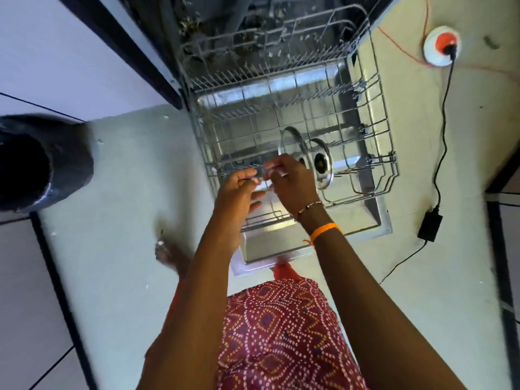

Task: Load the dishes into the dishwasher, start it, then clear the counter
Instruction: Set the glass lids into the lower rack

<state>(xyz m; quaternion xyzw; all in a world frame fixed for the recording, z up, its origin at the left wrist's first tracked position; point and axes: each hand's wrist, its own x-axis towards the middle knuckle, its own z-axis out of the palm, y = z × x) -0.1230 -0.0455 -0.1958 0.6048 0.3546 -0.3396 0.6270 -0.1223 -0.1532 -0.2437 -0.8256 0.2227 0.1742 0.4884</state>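
Note:
The dishwasher's lower wire rack (374, 114) is pulled out over the open steel door (374, 215). Two round steel plates stand upright in the rack's front part, one plate (291, 142) just behind my right hand and the other plate (322, 164) to its right. My left hand (240, 188) and my right hand (291, 180) meet over the rack's front left corner. Between their fingertips they pinch a small pale item (263, 175), which is too blurred to name. The upper rack (281, 32) sits further back inside the machine.
A black bin (42, 164) stands on the floor at the left. On the right lie a black power adapter (430, 225) with its cable and a white and orange socket reel (441, 46). White cabinet fronts (56, 52) line the left side.

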